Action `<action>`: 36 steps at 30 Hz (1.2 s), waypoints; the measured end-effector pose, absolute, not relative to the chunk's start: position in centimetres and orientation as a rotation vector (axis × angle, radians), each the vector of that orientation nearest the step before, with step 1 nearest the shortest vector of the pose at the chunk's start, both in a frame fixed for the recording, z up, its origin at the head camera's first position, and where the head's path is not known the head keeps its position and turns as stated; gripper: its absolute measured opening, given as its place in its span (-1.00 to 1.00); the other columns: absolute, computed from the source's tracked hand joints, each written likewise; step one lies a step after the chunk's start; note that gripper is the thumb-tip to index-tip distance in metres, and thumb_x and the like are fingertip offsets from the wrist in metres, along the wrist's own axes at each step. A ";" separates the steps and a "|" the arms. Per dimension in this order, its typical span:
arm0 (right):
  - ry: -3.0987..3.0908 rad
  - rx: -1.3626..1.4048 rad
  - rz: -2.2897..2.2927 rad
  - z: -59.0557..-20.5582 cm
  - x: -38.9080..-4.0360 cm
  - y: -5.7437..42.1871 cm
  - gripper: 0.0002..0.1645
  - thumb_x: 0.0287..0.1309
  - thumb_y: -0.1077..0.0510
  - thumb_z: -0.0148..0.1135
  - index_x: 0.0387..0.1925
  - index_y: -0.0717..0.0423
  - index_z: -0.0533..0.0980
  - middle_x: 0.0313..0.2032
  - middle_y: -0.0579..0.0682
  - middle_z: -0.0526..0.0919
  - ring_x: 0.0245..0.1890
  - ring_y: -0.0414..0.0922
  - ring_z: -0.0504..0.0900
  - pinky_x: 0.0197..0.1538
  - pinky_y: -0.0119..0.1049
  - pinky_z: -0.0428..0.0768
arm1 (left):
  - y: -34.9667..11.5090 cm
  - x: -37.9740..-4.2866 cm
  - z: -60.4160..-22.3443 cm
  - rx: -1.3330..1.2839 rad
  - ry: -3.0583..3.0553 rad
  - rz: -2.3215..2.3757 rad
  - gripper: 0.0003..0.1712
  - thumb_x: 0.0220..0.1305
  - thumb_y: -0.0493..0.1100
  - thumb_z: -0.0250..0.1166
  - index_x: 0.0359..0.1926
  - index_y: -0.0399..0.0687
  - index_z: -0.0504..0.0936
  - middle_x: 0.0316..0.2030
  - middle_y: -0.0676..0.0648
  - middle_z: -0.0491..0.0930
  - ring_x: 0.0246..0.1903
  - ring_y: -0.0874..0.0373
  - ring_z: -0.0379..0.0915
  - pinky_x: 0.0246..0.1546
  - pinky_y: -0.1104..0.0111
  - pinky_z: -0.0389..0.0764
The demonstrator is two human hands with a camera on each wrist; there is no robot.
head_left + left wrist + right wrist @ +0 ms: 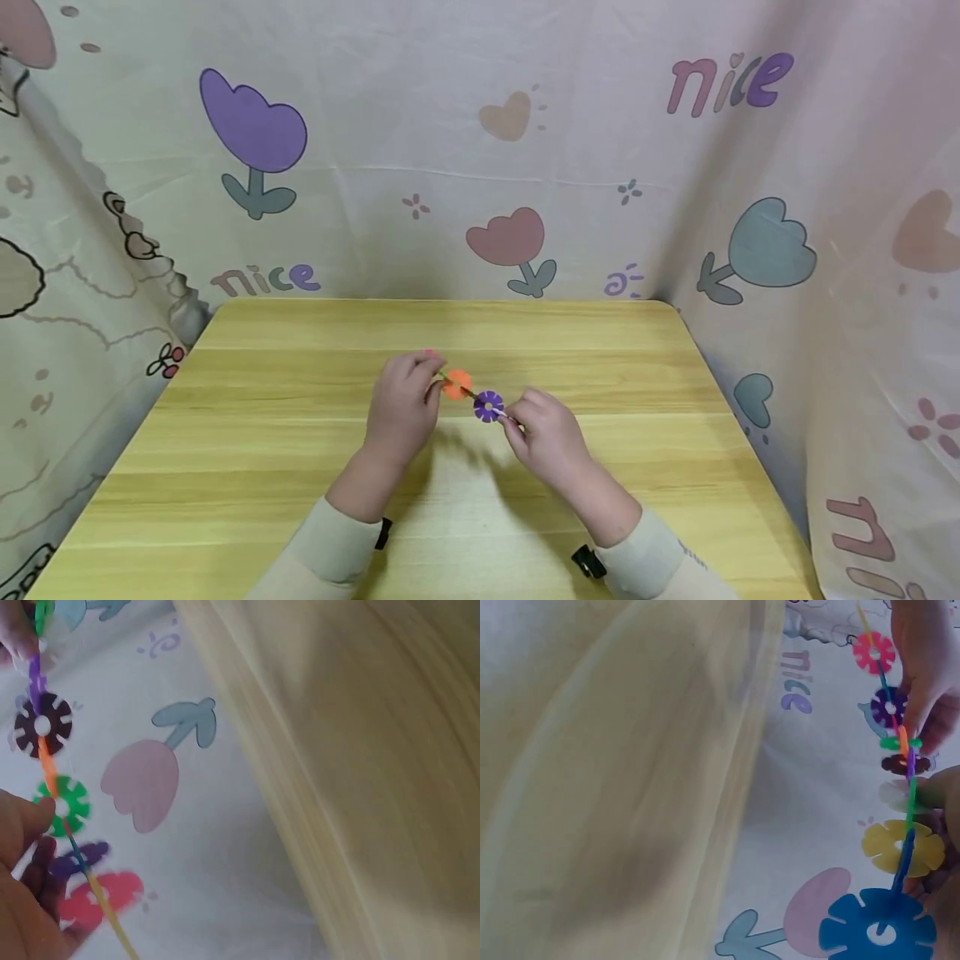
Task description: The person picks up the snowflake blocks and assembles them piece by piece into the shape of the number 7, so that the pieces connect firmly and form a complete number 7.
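Observation:
A chain of slotted plastic flower discs, linked at alternating angles, stretches between both hands above the table. My left hand (401, 408) pinches it near a green disc (75, 806); a purple disc (889, 707) and a pink disc (874, 652) lie beyond those fingers. Between the hands, an orange disc (457, 385) and a purple disc (489, 407) show in the head view. My right hand (551, 437) grips the chain by a whitish disc (897, 795). From there a yellow disc (915, 847) and a blue disc (877, 930) extend, seen in the right wrist view.
The wood-grain table (480, 533) spreads beneath both hands. A pale curtain (390, 108) printed with tulips, hearts and lettering hangs behind it and at both sides. Dark clips (588, 562) show at the sleeve cuffs.

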State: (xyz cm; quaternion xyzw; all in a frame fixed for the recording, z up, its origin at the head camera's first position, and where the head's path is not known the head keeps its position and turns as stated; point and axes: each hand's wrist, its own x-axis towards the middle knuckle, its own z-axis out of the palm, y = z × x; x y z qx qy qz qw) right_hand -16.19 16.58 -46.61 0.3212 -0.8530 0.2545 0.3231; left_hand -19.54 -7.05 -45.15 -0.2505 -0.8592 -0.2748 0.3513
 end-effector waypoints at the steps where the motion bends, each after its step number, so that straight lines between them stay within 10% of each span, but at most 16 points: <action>1: -2.212 0.843 0.685 -46.8 -16.2 16.6 -0.85 0.03 0.32 0.56 -0.45 0.14 0.67 -0.50 -0.09 0.58 -0.52 -0.20 0.48 -0.41 -0.35 0.56 | -7.3 -19.5 -45.2 -0.592 -2.223 -0.712 -0.67 0.10 -0.44 0.58 -0.09 -0.27 0.75 -0.15 -0.22 0.68 -0.14 -0.22 0.61 -0.07 -0.05 0.65; 16: -2.094 0.811 0.798 -48.1 -15.4 16.5 -0.81 -0.01 0.40 0.48 -0.51 0.13 0.61 -0.53 -0.10 0.55 -0.54 -0.24 0.42 -0.46 -0.46 0.46 | -9.2 -18.3 -46.5 -0.334 -2.219 -0.759 -0.87 0.26 -0.29 0.54 -0.32 -0.23 0.73 -0.39 -0.12 0.70 -0.38 -0.10 0.64 -0.33 0.04 0.49; 25: -2.319 0.716 0.789 -46.9 -14.7 16.1 -0.85 0.05 0.29 0.54 -0.44 0.11 0.65 -0.52 -0.14 0.66 -0.59 -0.34 0.51 -0.50 -0.48 0.51 | -9.5 -19.0 -45.6 -0.542 -1.965 -0.767 -0.79 -0.02 -0.39 0.67 -0.39 -0.29 0.77 -0.48 -0.13 0.73 -0.54 -0.02 0.65 -0.51 0.07 0.64; 32: -2.497 0.705 0.673 -44.4 -15.3 15.5 -0.75 0.22 0.14 0.53 -0.52 0.00 0.61 -0.59 -0.23 0.60 -0.66 -0.39 0.38 -0.60 -0.50 0.36 | -8.9 -19.1 -45.0 -0.652 -1.900 -0.784 -0.64 0.40 -0.04 0.45 -0.38 -0.27 0.79 -0.50 -0.12 0.73 -0.58 0.00 0.63 -0.55 0.11 0.60; 36: -2.509 0.721 0.595 -44.1 -15.6 15.6 -0.59 0.24 0.18 0.47 -0.63 -0.07 0.45 -0.66 -0.28 0.41 -0.70 -0.38 0.24 -0.65 -0.49 0.23 | -8.6 -19.4 -44.9 -0.666 -1.913 -0.785 -0.73 0.29 -0.11 0.55 -0.37 -0.25 0.79 -0.48 -0.10 0.73 -0.55 0.01 0.65 -0.52 0.11 0.61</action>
